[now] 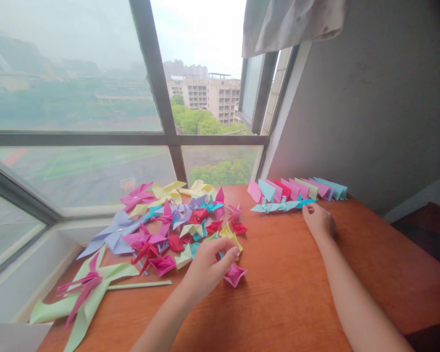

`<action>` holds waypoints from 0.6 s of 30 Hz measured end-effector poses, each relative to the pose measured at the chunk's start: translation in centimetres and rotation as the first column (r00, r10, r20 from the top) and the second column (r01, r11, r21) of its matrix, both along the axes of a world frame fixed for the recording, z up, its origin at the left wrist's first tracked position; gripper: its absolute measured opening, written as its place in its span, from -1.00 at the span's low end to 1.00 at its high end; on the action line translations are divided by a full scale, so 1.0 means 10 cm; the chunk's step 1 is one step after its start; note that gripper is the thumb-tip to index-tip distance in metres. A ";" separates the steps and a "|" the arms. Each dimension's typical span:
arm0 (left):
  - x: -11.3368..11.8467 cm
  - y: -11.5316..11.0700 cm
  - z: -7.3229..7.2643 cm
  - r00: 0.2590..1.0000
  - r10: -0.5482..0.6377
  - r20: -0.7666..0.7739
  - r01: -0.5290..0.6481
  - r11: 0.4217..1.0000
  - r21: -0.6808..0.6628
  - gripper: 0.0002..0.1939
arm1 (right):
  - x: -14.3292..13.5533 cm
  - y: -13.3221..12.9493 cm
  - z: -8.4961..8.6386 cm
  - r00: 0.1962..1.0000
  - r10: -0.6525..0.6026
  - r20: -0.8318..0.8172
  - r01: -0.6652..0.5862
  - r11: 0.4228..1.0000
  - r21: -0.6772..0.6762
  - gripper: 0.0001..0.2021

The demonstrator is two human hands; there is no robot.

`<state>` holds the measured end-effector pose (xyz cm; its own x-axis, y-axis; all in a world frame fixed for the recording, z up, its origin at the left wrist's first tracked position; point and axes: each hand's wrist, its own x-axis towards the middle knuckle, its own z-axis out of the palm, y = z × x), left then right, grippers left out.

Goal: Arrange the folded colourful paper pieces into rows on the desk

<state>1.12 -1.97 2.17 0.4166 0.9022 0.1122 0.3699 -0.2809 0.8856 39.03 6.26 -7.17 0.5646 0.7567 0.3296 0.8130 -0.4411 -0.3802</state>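
My right hand (318, 220) pinches the right end of a row of light blue folded paper pieces (278, 206) on the wooden table. Over the front of a colourful origami pile, my left hand (214, 261) hovers with thumb and forefinger curled toward each other; a small bit of blue shows between them, too little to make out. A magenta paper piece (235, 275) lies just below its fingertips. Yellow folded paper (230, 234) sits behind that hand, near red pieces (238, 227).
Behind the blue row stands a line of folded coloured papers (297, 188). At the left lie a green pinwheel (99, 288) with a stick and a purple pinwheel (117, 232). Windows border the wooden table (278, 293), with a wall at right.
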 end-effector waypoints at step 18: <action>0.00 0.02 -0.01 1.000 -0.013 -0.015 0.014 1.000 0.011 -0.71 | 0.03 0.04 0.00 1.000 -0.004 0.030 0.006 0.998 -0.055 -0.76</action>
